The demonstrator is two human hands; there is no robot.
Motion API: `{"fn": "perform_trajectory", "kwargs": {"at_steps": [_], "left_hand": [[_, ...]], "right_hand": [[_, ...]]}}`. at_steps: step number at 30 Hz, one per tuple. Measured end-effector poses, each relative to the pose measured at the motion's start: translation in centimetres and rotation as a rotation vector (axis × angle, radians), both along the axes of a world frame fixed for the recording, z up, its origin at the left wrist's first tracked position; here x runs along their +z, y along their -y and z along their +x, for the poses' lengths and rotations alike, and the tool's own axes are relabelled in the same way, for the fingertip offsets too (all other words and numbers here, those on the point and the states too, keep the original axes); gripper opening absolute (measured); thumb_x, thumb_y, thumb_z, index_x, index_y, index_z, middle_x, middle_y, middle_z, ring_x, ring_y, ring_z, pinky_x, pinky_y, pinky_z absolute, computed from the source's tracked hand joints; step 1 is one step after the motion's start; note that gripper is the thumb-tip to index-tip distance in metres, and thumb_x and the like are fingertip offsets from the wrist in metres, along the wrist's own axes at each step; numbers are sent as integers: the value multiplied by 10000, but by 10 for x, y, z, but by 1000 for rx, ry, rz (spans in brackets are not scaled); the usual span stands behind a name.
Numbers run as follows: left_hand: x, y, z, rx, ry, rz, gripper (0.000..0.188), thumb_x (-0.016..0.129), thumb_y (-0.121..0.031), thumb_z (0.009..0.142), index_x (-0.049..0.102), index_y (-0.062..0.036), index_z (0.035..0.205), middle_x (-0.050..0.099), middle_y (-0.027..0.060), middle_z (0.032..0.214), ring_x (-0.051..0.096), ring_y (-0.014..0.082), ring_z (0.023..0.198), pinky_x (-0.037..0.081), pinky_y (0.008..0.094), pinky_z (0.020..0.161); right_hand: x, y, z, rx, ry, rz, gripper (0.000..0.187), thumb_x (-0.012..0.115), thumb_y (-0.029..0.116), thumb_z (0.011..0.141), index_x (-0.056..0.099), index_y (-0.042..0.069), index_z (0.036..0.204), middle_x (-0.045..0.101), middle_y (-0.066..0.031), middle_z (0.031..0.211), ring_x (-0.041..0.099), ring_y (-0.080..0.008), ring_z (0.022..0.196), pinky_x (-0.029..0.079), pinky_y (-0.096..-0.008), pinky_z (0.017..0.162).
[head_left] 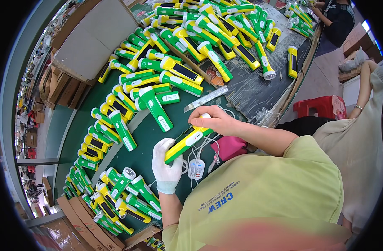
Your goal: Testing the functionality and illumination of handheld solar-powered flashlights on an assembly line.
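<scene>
My left hand (pixel 167 169), in a white glove, grips the lower end of a yellow and green flashlight (pixel 186 144) with a dark panel along one face. My bare right hand (pixel 216 120) closes around its white head end, fingers curled over the top. The flashlight lies tilted between both hands, above the green table (pixel 147 144). White cables hang beside it, near a white power strip (pixel 196 169) and a pink cloth-like item (pixel 230 147). Just beyond my hands lies another green flashlight (pixel 155 108) with a white head.
Many flashlights (pixel 212 25) are piled at the far side, with a row (pixel 97 144) along the left and a heap (pixel 116 201) at lower left. Cardboard (pixel 84 221) borders that heap. A co-worker (pixel 359 117) sits on the right near a red stool (pixel 319 108).
</scene>
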State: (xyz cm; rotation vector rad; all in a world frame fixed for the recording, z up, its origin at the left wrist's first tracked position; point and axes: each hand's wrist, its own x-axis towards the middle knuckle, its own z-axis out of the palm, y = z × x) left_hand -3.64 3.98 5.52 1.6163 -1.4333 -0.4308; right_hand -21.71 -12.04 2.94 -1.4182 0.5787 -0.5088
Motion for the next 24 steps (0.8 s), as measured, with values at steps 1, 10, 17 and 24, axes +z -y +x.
{"fn": "perform_trajectory", "kwargs": {"at_steps": [1, 10, 17, 24], "left_hand": [[0, 0, 0, 2, -3, -1, 391, 663, 44, 715, 591, -38, 1090, 614, 153, 1099, 617, 309, 992, 490, 355, 885], [-1, 0, -2, -2, -2, 5, 390, 661, 40, 717, 591, -32, 1094, 614, 156, 1102, 619, 313, 993, 494, 355, 883], [-1, 1, -2, -7, 20, 4, 388, 663, 38, 719, 589, -31, 1093, 613, 156, 1108, 620, 315, 991, 494, 356, 881], [-2, -1, -9, 16, 11, 18, 411, 683, 34, 719, 609, -27, 1119, 619, 158, 1109, 625, 319, 1001, 495, 356, 891]], "right_hand": [[0, 0, 0, 0, 6, -9, 288, 619, 282, 960, 666, 3, 1017, 653, -40, 964, 578, -89, 913, 454, -246, 794], [1, -3, 0, -48, 27, 17, 308, 641, 305, 929, 672, 1, 970, 597, -11, 835, 526, -81, 814, 417, -250, 694], [-2, -1, -1, -45, 33, 25, 300, 641, 303, 930, 675, 7, 968, 599, -10, 851, 524, -76, 816, 414, -243, 695], [-1, 25, -13, -170, -161, -414, 362, 657, 412, 914, 699, 74, 1037, 675, -99, 933, 632, -186, 891, 497, -321, 776]]}}
